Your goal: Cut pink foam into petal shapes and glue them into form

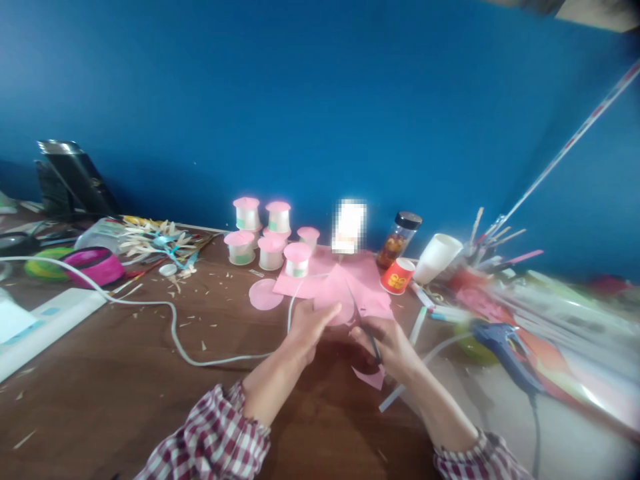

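Note:
My left hand (311,325) grips a piece of pink paper (334,297) at its left edge, thumb on top. In my right hand (385,340) are dark-handled scissors (371,339), their blades pointing up along the paper's right side. A pink offcut (369,377) lies on the table just below my right hand. Left of my left hand rests a pink paper circle (266,294). Behind it stand several white paper cups topped with pink discs, among them a front cup (297,261). More pink sheet (367,270) lies beneath and behind the held piece.
A red paper cup (399,276), a dark-lidded jar (400,239) and a white cup (438,259) stand at the right. Farther right lies a glue gun (510,353). A white cable (175,340) crosses the left of the table near a power strip (53,328). Paper scraps are scattered about.

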`<state>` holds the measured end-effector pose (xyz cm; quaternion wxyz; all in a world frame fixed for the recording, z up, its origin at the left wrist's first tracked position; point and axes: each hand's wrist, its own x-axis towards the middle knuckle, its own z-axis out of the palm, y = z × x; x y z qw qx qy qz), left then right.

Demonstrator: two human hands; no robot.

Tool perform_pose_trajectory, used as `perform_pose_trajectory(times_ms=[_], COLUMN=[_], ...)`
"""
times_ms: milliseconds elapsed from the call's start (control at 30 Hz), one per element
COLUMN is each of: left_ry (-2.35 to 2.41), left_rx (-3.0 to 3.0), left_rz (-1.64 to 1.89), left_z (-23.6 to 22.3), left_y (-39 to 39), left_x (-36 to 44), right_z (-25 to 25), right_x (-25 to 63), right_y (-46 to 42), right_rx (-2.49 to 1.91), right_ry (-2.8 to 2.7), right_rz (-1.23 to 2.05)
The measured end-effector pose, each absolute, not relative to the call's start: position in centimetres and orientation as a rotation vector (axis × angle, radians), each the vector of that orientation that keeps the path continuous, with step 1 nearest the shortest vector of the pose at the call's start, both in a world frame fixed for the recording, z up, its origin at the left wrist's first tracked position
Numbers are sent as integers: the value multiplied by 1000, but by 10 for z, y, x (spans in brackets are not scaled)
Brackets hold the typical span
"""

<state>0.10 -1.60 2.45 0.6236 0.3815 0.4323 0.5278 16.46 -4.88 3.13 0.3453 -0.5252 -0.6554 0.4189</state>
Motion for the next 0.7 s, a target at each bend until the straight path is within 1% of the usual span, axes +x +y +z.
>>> perform_pose_trajectory(times_ms=[700], left_ry=[1031], left_rx=[810], left_rz=[1222], left_z=[25], left_y=[-14], left_x=[0], right_z=[27], right_x=[169], right_y=[-48], right_rx=[-1417], right_ry=[-1773], right_rz=[1002])
